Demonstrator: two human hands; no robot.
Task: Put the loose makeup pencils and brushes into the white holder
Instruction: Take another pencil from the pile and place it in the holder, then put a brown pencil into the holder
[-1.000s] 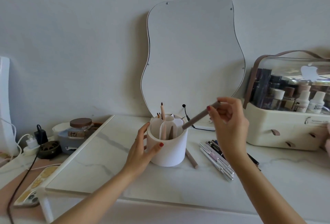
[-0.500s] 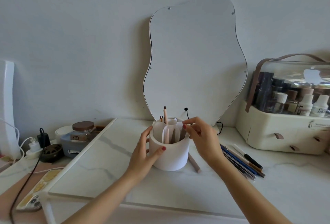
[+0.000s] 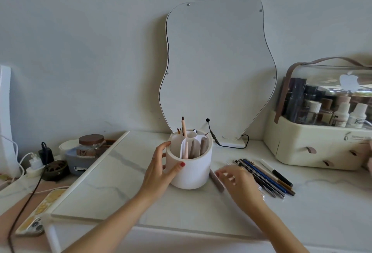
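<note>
The right hand (image 3: 236, 177), blurred and holding nothing that I can make out, reaches down between the taupe pencil (image 3: 217, 181) lying beside the holder and the loose pencils (image 3: 265, 178); the left hand (image 3: 162, 169) grips the white holder (image 3: 193, 172), where several pencils already stand; next, I judge, pinch 1 and lift it in.

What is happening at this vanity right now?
A person is tidying makeup tools into the white holder. The left hand grips the holder's side, steadying it. The right hand, blurred and holding nothing, reaches over the brown pencil lying beside the holder. A row of loose pencils and brushes lies on the tabletop to the right.
</note>
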